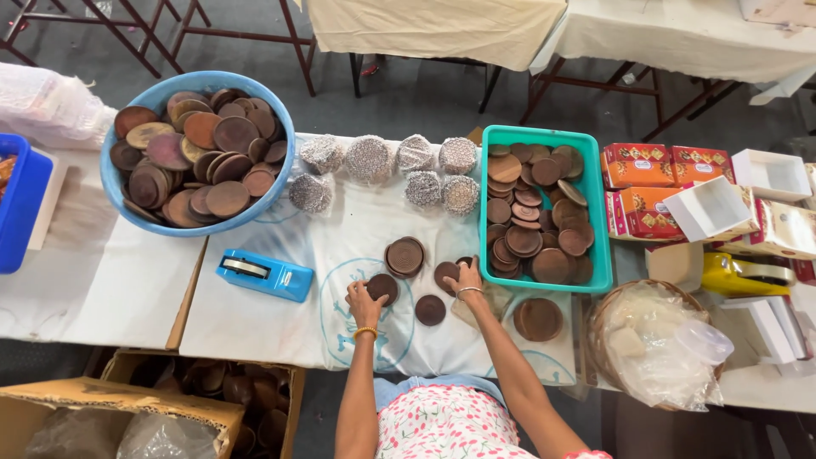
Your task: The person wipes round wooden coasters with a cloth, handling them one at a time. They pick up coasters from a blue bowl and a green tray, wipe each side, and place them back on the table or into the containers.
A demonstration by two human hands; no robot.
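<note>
Two hands work loose brown wooden discs: the left hand [364,297] lies flat on one disc [384,286], the right hand [466,277] presses fingers on another [446,274]. At three o'clock, the teal tray [600,223]; a nudged disc could slide off the table [255,327].

The person's left hand [364,299] rests on a brown wooden disc [382,287], and the right hand [466,276] touches another disc [446,276]. A stack of discs [405,256] sits at twelve o'clock of the left hand. The teal tray [599,212] of discs lies at two o'clock, the blue tape dispenser [264,274] at nine o'clock.
</note>
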